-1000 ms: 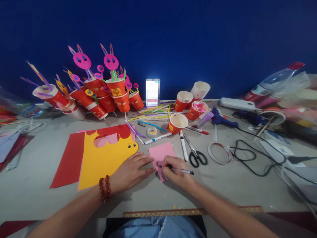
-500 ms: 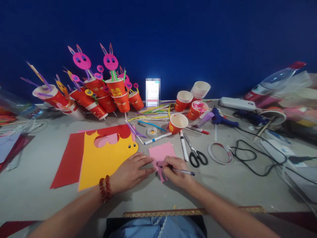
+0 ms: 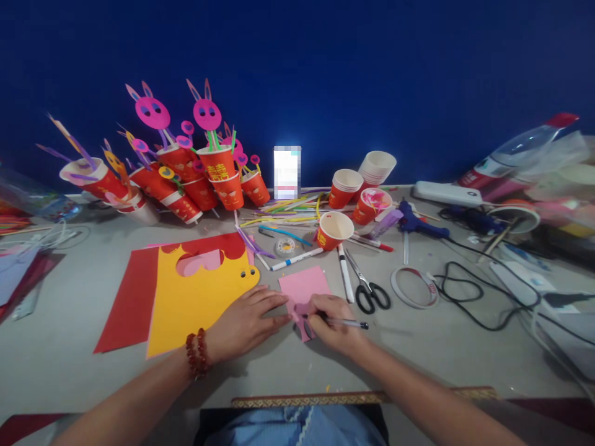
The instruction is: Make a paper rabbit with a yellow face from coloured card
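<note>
A pink paper sheet (image 3: 304, 285) lies on the grey table in front of me. My right hand (image 3: 332, 325) is closed round a pen (image 3: 346, 322), its tip down on the sheet's near corner. My left hand (image 3: 246, 322) lies flat with fingers stretched out, its fingertips pressing the paper's left edge. A red bead bracelet is on my left wrist.
Yellow (image 3: 193, 297) and red card sheets (image 3: 130, 300) lie left of my left hand. Scissors (image 3: 367, 288), markers, a tape ring (image 3: 413, 286) and a black cable (image 3: 469, 291) lie to the right. Red paper cups (image 3: 334, 230), some with pink rabbit cut-outs (image 3: 207, 114), and a glue gun (image 3: 418, 224) stand behind.
Almost nothing has moved. My right hand has shifted the pen very slightly on the pink paper; my left hand stays pressed where it was.
</note>
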`<state>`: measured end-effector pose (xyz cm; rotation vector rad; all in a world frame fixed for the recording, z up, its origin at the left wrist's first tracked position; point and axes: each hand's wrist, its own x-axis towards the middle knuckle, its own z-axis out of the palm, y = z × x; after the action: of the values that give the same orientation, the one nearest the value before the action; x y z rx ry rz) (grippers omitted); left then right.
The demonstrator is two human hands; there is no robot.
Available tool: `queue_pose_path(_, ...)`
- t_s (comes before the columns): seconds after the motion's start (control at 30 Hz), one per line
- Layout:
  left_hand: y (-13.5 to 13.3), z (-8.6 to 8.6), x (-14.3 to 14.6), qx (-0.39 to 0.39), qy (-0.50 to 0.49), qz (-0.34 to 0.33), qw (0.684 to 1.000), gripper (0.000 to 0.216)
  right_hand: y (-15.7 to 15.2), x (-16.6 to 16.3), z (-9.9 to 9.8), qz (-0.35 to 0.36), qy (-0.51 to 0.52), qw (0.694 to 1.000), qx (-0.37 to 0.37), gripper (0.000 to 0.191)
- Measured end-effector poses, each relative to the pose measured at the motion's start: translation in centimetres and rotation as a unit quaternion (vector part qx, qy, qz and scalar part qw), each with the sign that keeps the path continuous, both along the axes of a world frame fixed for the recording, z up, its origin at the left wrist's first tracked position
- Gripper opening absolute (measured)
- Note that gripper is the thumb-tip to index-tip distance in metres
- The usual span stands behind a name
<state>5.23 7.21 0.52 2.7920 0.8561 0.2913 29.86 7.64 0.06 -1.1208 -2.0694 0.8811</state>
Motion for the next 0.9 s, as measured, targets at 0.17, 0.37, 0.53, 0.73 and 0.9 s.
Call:
queue_pose_path(0.17, 0.02, 0.00, -0.04, -0.003, 0.001, -0.002, 1.000, 0.035, 0.02, -0.01, 0.09, 0.004, 0.002, 1.000, 0.013, 0.020)
queue_pose_path(0.37, 0.04, -0.03, -0.02, -0.008, -0.001, -0.001, 1.000, 0.034, 0.02, 0.02, -0.12, 0.015, 0.002, 1.000, 0.019, 0.021)
queue_pose_path(0.53, 0.02, -0.01, 0.01, -0.007, 0.001, -0.002, 1.000, 0.034, 0.01, 0.09, -0.34, 0.025, 0.000, 1.000, 0.018, 0.021)
queue_pose_path(0.73, 0.05, -0.15, -0.05, -0.005, -0.002, -0.004, 1.000, 0.035, -0.10, 0.12, -0.48, 0.026, 0.008, 1.000, 0.016, 0.022)
queue_pose_path(0.9, 0.02, -0.17, -0.03, -0.001, -0.005, -0.001, 1.000, 0.034, -0.14, 0.11, -0.55, 0.035, 0.010, 0.999, 0.007, 0.019)
